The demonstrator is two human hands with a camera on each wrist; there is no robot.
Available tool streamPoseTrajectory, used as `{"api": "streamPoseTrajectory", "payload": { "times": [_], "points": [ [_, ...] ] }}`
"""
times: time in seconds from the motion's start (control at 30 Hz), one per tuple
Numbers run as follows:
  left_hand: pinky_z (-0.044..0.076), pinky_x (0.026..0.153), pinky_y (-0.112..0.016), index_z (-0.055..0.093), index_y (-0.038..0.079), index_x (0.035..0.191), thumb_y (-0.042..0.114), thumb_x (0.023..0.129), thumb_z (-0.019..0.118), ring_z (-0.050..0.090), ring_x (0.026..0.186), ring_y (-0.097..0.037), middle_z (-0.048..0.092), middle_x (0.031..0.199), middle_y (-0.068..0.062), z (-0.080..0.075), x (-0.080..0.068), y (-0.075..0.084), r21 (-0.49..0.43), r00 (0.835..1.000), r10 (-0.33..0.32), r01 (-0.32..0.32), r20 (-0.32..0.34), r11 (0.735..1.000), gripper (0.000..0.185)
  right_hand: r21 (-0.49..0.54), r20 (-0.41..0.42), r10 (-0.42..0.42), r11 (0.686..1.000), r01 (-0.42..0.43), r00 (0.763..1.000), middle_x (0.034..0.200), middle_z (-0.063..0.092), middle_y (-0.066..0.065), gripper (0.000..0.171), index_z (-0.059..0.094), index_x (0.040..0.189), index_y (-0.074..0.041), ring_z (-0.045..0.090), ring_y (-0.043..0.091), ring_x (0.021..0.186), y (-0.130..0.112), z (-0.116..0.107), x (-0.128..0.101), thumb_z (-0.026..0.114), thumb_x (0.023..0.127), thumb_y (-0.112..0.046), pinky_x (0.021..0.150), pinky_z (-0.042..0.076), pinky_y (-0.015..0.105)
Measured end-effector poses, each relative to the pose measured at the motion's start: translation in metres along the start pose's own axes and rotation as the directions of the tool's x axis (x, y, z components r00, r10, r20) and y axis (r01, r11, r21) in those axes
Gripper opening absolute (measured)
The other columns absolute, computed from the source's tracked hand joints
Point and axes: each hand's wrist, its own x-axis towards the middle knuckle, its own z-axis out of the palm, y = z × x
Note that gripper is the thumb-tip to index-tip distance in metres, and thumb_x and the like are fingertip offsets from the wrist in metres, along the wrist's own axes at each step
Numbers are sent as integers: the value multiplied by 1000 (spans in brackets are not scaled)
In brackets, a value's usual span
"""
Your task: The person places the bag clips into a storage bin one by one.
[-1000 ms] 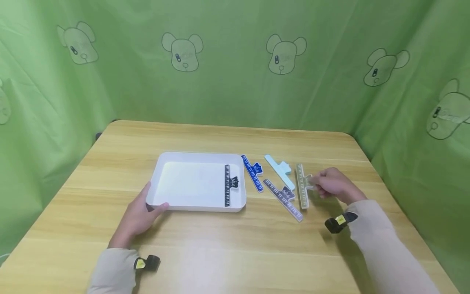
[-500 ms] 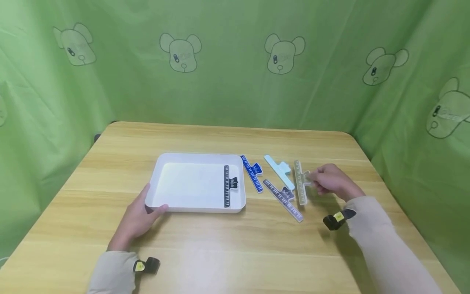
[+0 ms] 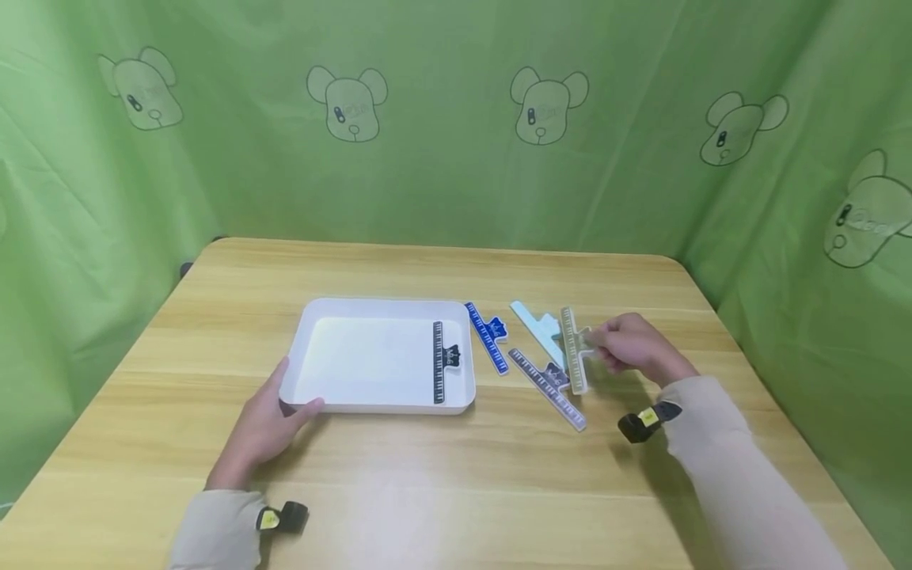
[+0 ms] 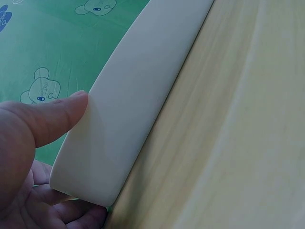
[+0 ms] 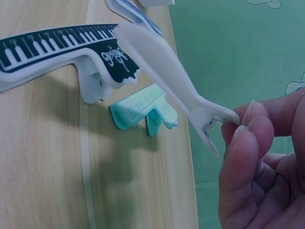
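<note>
**clipfan:** So the person's right hand [image 3: 627, 348] has the clear piano-key clip [image 3: 574, 350] pinched by its handle tab, fingertips [image 5: 248, 138] closed on the little lever end. The clip is lifted off the wooden table [image 3: 456, 475], hanging just over the mint clip [image 3: 537, 326] and the dark grey clip [image 3: 549, 386]. Any tips for carrying it cleanly?

**traysorter:** Judging by the wrist view, that's a pretty thin pinch, right at the tip of the tab. If it were mine I'd slide the fingers deeper onto the handle so the long bar doesn't swing. It's tilted already, and a swinging end could knock the mint clip lying right under it.

**clipfan:** And the left hand [image 3: 267, 419]?

**traysorter:** It's holding the near left corner of the white tray [image 3: 370, 305], thumb [image 4: 57, 114] lying along the outer wall, the other fingers wrapped under the corner. That's good bracing, since the tray looks light and would probably skid if bumped. There's one black clip [image 3: 440, 360] lying in it already, along the right wall.

**clipfan:** There's also a blue clip [image 3: 488, 336] on the table just beside the tray's right wall.

**traysorter:** Yeah, so I'd keep the clear one high enough to pass over the blue clip and the rim, and not squeeze the lever hard, or the jaw opens and the grip could get wobbly.
</note>
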Motion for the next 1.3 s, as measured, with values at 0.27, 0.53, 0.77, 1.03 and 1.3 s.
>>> {"api": "streamPoseTrajectory", "payload": {
  "times": [0.27,0.53,0.77,1.03,1.3],
  "points": [
    [16,113,-61,3,2,155,44,91,64,16,140,-48,13,157,-27,-1,-2,1,1,1000,-6,6,-6,1000,97,17,2,-7,1000,7,1000,66,52,2,22,55,82,1,51,14,58,-5,3,3,55,95,-17,57,54,28],
    [17,112,-61,4,2,155,45,91,64,18,140,-49,15,156,-27,-1,-2,1,7,1000,4,-4,-10,1000,97,11,13,-15,1000,15,1000,66,52,2,24,55,81,2,51,14,58,-8,4,4,55,96,-17,58,54,29],
    [18,113,-60,5,3,155,46,91,64,18,140,-48,15,157,-26,-2,-1,1,1,1000,9,-9,-18,1000,97,9,10,-25,1000,25,1000,67,52,3,25,57,84,5,52,15,59,-11,5,6,55,96,-17,59,55,30],
    [19,112,-61,6,2,155,45,91,64,20,139,-48,17,156,-27,0,0,-2,4,999,29,-29,-26,1000,96,15,11,-26,1000,26,1000,67,51,2,24,57,85,5,52,15,59,-15,7,6,53,96,-16,62,56,32],
    [20,111,-62,7,4,155,45,91,65,23,138,-49,21,154,-28,1,-1,-1,1,999,38,-38,-30,999,96,23,10,-15,1000,15,1000,69,53,2,23,58,90,4,52,14,62,-18,9,6,54,96,-17,63,56,32]
  ]
}}
